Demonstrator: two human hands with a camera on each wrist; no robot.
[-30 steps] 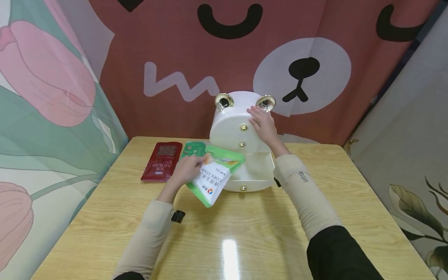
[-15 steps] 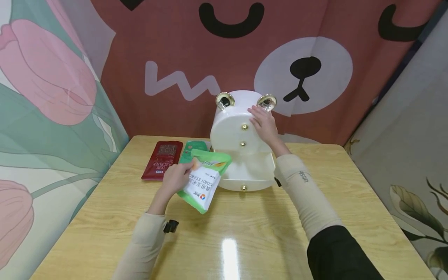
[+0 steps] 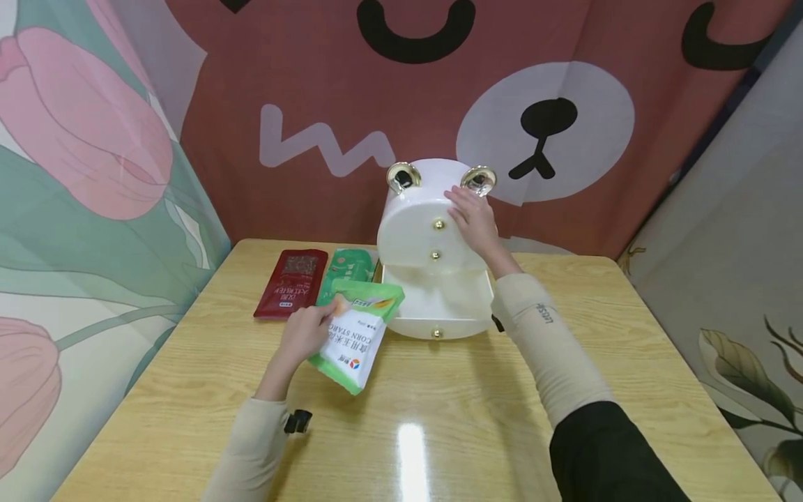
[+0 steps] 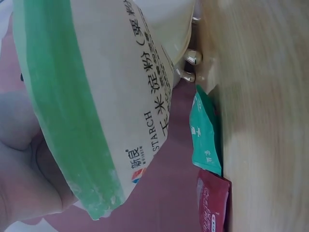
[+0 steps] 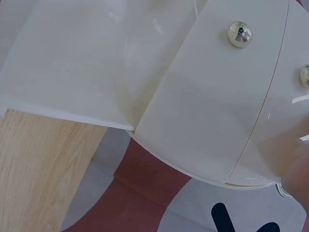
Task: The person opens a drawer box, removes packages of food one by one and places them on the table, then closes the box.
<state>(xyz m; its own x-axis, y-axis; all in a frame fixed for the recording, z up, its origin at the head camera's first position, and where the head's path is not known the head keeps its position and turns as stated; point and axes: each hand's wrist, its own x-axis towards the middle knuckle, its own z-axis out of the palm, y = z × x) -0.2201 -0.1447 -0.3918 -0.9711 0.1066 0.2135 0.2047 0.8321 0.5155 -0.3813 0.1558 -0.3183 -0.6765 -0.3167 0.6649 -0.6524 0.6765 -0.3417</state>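
Observation:
My left hand (image 3: 305, 335) grips the left side of a green-and-white bag of corn starch (image 3: 357, 333) and holds it tilted above the table. In the left wrist view, the bag (image 4: 111, 96) hides most of the fingers. A white frog-shaped drawer box (image 3: 404, 233) stands at the back, with its bottom drawer (image 3: 439, 328) pulled out. On the box's upper right, below one gold-rimmed eye, rests my right hand (image 3: 475, 222) with extended fingers. Only a blurred edge of that hand shows in the right wrist view.
A dark red packet (image 3: 291, 284) and a green packet (image 3: 347, 268) lie on the wooden table (image 3: 533, 390), left of the box. A printed bear curtain (image 3: 301, 70) hangs directly behind the table, with patterned curtains at both sides.
My left hand has drawn the corn starch bag left and toward me, away from the open drawer, uncovering more of the green packet. My right hand stays on the box.

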